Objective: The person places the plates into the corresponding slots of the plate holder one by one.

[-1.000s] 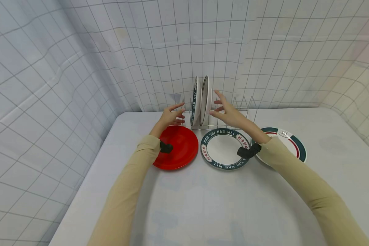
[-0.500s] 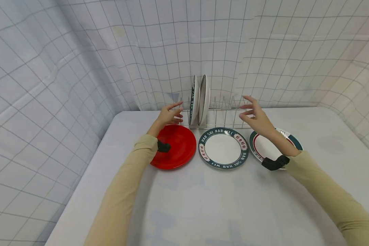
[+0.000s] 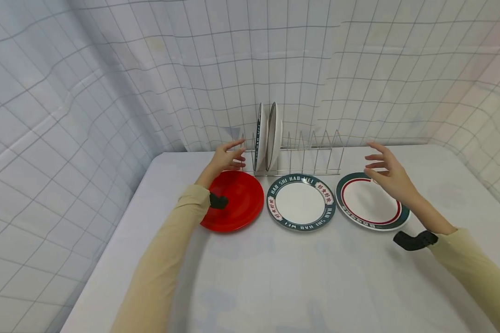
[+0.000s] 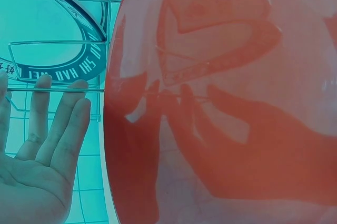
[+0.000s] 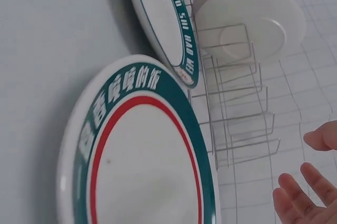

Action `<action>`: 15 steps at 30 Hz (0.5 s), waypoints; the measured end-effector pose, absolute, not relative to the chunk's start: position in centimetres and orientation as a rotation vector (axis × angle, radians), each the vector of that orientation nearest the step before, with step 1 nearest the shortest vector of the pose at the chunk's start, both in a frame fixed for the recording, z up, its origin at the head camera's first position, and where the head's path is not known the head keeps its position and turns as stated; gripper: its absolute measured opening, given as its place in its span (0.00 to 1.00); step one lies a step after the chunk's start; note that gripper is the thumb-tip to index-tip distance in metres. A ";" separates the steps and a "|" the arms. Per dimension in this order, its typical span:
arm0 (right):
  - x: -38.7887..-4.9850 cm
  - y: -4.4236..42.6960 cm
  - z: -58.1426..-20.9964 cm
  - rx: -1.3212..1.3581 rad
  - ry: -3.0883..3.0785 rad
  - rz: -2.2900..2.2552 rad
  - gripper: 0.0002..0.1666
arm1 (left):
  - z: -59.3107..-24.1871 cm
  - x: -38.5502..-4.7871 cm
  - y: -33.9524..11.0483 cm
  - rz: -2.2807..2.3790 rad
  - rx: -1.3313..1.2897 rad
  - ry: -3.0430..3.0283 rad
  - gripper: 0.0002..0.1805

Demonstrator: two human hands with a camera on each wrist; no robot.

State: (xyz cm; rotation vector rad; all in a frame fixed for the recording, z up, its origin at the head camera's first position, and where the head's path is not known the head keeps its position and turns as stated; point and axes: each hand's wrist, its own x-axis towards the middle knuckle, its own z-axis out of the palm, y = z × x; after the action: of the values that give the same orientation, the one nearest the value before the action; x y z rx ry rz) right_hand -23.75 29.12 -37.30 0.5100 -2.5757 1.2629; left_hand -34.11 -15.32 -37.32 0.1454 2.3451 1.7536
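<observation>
Two white plates, the left one with a green patterned rim and the right one with a dark edge, stand upright in the left part of a wire dish rack. My left hand is at the rack's left end, fingers loosely extended; its fingertips overlap a rack wire in the left wrist view, but contact is unclear. Under that wrist lies a red plate. My right hand hovers, fingers spread and holding nothing, above the back right of a red-ringed, green-rimmed plate.
Between the red plate and the red-ringed one lies a green-rimmed plate with white lettering. All three lie in a row before the rack on a white table. Checked cloth hangs behind and at the sides.
My right hand has moved away from the upright plates, rightward past the rack's end to above the red-ringed plate. My left hand has stayed by the rack. Both racked plates remain standing.
</observation>
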 end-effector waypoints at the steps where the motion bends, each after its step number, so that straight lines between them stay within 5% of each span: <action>1: -23.6 29.7 -37.5 0.493 -2.590 1.250 0.40 | -37.3 -34.1 -15.4 1.754 0.142 2.347 0.27; 15: -21.8 35.1 -39.8 0.280 -2.704 1.217 0.41 | -37.3 -34.2 -15.3 1.774 0.121 2.322 0.26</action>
State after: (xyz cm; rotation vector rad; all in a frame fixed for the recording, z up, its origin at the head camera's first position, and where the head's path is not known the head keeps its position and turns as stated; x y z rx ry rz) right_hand -21.78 35.10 -39.80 0.2795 -2.7039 1.2175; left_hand -34.24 -15.26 -37.32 0.1210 2.3220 1.7738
